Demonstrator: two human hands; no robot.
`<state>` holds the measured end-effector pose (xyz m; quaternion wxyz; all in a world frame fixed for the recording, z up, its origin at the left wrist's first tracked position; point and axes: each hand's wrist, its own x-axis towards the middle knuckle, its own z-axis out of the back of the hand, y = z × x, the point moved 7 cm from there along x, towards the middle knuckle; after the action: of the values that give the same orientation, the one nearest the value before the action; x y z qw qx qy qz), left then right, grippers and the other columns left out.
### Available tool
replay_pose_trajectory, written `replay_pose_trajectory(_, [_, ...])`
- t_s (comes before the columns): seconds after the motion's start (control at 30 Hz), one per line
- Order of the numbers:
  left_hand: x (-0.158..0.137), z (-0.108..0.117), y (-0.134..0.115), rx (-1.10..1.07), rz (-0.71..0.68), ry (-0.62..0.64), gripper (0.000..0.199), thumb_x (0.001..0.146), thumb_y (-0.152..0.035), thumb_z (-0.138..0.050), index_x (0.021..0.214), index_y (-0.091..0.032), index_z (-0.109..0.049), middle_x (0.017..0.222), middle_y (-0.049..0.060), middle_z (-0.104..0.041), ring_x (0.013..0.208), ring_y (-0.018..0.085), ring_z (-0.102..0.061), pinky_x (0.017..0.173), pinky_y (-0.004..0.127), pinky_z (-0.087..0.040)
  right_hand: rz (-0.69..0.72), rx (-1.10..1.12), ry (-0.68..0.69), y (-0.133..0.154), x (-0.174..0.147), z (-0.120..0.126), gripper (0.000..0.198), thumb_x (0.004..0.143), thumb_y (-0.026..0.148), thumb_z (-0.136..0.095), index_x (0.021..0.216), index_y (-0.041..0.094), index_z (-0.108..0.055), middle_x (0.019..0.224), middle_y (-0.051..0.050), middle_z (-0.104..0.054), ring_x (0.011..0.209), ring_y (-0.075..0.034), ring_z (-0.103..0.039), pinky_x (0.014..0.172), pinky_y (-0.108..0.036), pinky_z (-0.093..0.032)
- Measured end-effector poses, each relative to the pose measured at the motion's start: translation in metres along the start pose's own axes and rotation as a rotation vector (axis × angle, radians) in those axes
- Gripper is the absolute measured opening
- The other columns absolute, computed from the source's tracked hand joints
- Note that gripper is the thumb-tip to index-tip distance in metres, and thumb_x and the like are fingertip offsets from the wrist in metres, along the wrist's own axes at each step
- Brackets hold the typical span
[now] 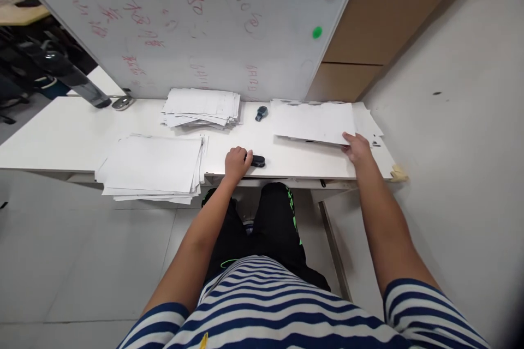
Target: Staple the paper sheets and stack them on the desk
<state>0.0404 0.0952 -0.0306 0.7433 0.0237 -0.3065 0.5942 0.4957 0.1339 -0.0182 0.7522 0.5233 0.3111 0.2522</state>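
Note:
My left hand is closed around a black stapler that lies near the front edge of the white desk. To the right, my right hand pinches the lower right corner of a few white paper sheets. Their front edge is lifted a little over other papers, which lie beneath and beside them. The thumb rests on top and the other fingers are under the sheets, partly hidden.
Paper stacks stand at the back and front left, the latter overhanging the edge. A dark watch, a computer mouse and a bottle sit along the desk. Behind rises a whiteboard; a wall is right.

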Motion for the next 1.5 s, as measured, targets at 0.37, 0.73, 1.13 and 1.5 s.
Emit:
replay_pose_trajectory(0.37, [0.000,-0.002,0.003,0.000,-0.003,-0.007,0.032,0.104,-0.035,-0.047,0.075,-0.024,-0.055,0.081,0.009,-0.063,0.087,0.026,-0.057,0.079,0.039,-0.039,0.719,-0.881,0.281,0.017,-0.104,-0.162,0.067,0.097,0.045,-0.051,0.157,0.018,-0.039,0.173,-0.018,-0.017,0.160,-0.035,-0.005,0.126,-0.060,-0.011])
replay_pose_trajectory(0.73, [-0.001,0.001,-0.001,0.026,-0.010,0.014,0.031,0.103,-0.033,-0.047,0.074,-0.024,-0.054,0.079,0.009,-0.062,0.084,0.026,-0.056,0.076,0.040,-0.039,0.568,-0.986,0.346,0.031,-0.084,-0.258,0.057,0.102,0.037,-0.036,0.154,0.014,-0.043,0.172,-0.021,-0.019,0.159,-0.038,-0.008,0.120,-0.070,-0.005])
replay_pose_trajectory(1.13, [0.000,0.000,-0.001,0.016,-0.004,0.019,0.031,0.104,-0.034,-0.046,0.074,-0.025,-0.052,0.080,0.009,-0.061,0.084,0.026,-0.056,0.075,0.040,-0.038,0.390,-0.980,0.103,0.020,-0.023,-0.205,0.055,0.102,0.038,-0.036,0.149,0.011,-0.048,0.166,-0.023,-0.030,0.155,-0.042,-0.016,0.117,-0.077,-0.009])
replay_pose_trajectory(1.5, [-0.001,-0.001,0.000,0.009,0.006,0.024,0.031,0.103,-0.035,-0.048,0.074,-0.024,-0.052,0.079,0.009,-0.061,0.084,0.026,-0.057,0.075,0.040,-0.038,0.406,-0.987,0.111,0.018,-0.002,-0.186,0.062,0.098,0.038,-0.038,0.154,0.012,-0.042,0.170,-0.024,-0.023,0.158,-0.041,-0.009,0.116,-0.079,-0.003])
